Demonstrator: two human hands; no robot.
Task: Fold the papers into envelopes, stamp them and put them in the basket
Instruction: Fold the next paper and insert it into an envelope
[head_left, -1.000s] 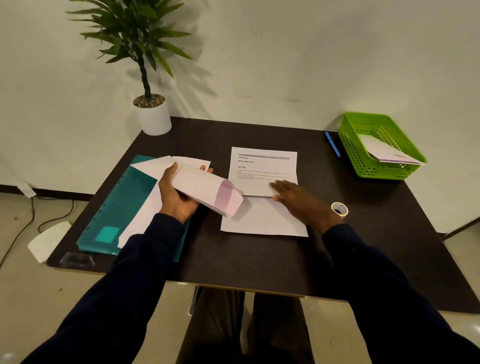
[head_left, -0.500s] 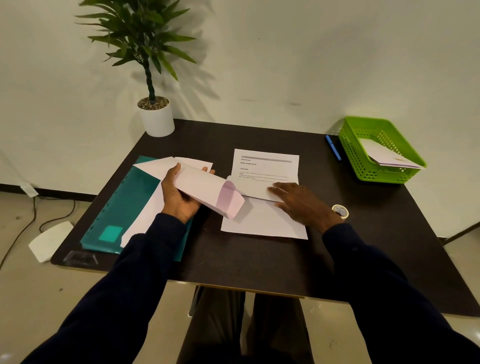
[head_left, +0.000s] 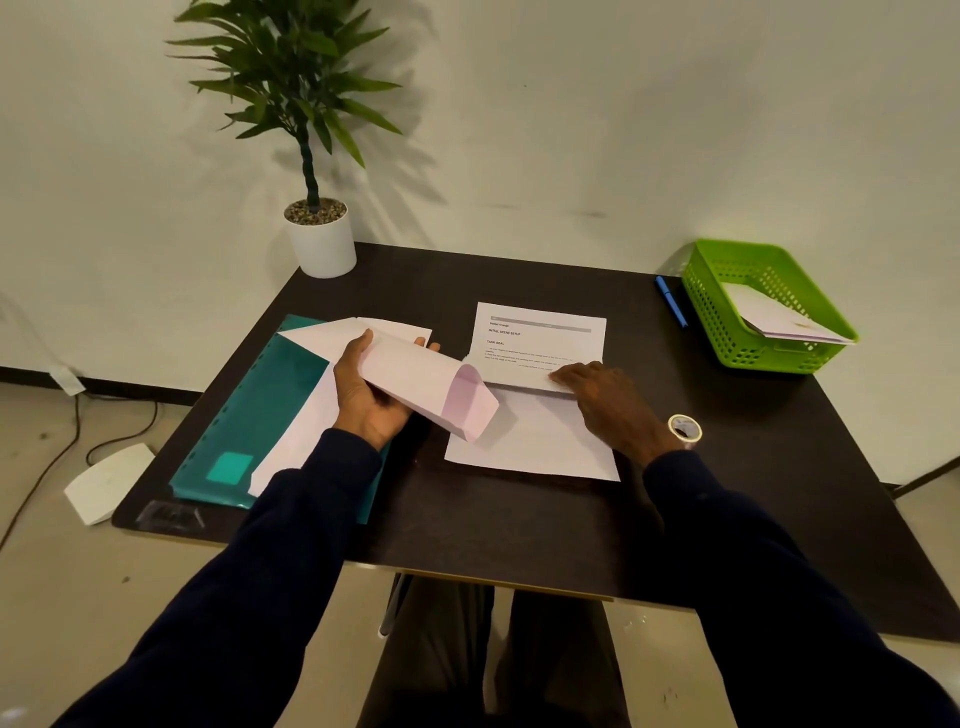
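My left hand (head_left: 371, 397) grips a white envelope (head_left: 426, 387) above the table, its pink-lined mouth open toward the right. A printed paper (head_left: 540, 343) lies at the table's middle, its upper part folded toward me over the blank lower part (head_left: 535, 447). My right hand (head_left: 605, 400) pinches the folded edge of that paper. At the right, a green basket (head_left: 727, 332) holds one envelope (head_left: 779, 319). A roll of tape (head_left: 684, 429) sits by my right wrist.
A teal folder (head_left: 260, 415) with more white envelopes (head_left: 296, 441) on it lies at the left. A potted plant (head_left: 319, 234) stands at the back left corner. A blue pen (head_left: 671, 301) lies beside the basket. The table's front edge (head_left: 493, 582) is near my knees.
My right hand has slid slightly along the fold and now pinches the paper's folded edge, which has lifted a little. The left hand keeps the envelope in place.
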